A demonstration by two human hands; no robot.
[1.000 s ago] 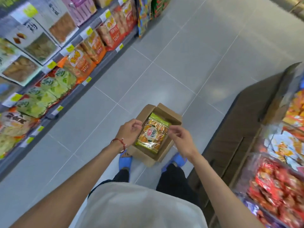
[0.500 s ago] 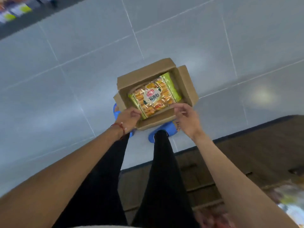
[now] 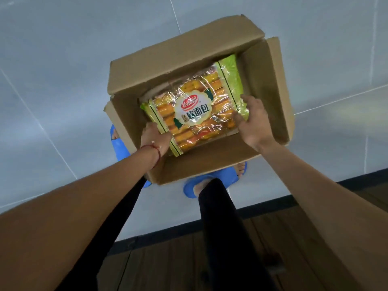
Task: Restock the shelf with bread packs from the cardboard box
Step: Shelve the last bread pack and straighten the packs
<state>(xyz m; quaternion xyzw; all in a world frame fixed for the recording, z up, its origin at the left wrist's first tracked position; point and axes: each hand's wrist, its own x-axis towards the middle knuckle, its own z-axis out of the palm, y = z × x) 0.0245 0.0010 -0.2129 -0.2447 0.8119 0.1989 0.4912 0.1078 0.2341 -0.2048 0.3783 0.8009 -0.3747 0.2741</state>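
Both hands (image 3: 155,139) (image 3: 253,122) now gripping bread pack (image 3: 195,114)

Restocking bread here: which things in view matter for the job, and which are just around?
Job:
- brown cardboard box, flaps open
- clear-and-green plastic bread pack inside it
- left hand and right hand, one on each end of the pack

Just around:
- blue slippers
- grey tiled floor
- dark wooden base

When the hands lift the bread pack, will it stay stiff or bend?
The bread pack will probably sag somewhat: its wrapper is thin crinkled film. The glossy film may slip, so holding both ends, as the left hand and right hand do, seems sensible.
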